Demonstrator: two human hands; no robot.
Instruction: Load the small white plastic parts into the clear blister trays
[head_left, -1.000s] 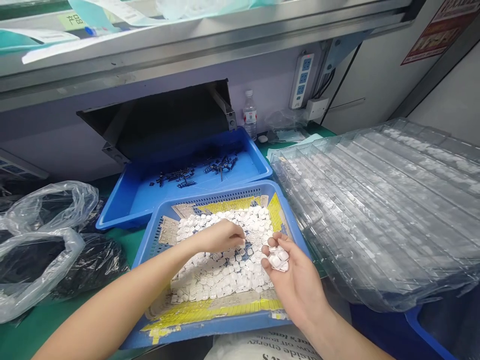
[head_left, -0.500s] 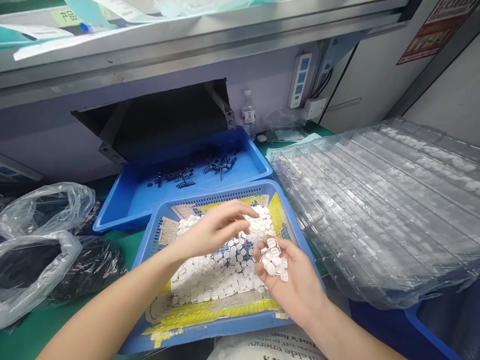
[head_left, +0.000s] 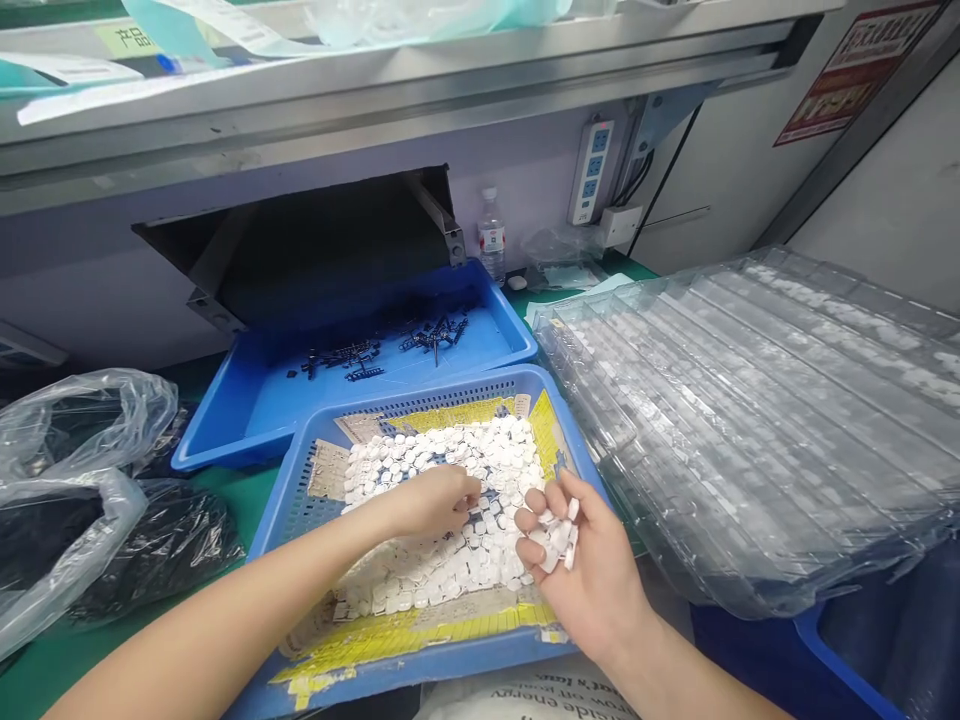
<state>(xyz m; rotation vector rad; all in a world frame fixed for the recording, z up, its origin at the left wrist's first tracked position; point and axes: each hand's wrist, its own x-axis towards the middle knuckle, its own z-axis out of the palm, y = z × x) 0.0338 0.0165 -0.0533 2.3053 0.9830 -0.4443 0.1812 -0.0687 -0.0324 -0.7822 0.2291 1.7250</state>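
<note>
Many small white square plastic caps [head_left: 442, 580] lie loose in a blue perforated basket [head_left: 409, 387] patched inside with yellow tape and cardboard. My left hand [head_left: 439, 500] is down among them, its fingers curled into a pinch; what is between the fingertips is hidden. Over the basket's right side, my right hand [head_left: 600, 575] is turned palm up with its fingers bent round a small heap of the white caps [head_left: 556, 540].
Behind the basket stands a blue tray [head_left: 259, 400] holding black plastic parts [head_left: 435, 335]. Stacked clear plastic trays [head_left: 750, 400] rise on the right. Plastic bags with black contents [head_left: 161, 540] lie left. A water bottle [head_left: 491, 238] stands by the wall under a metal shelf [head_left: 360, 110].
My left hand has come down from above the basket into the white caps, and its fingers have closed. My right hand's fingers have curled further round its heap. The view has shifted slightly.
</note>
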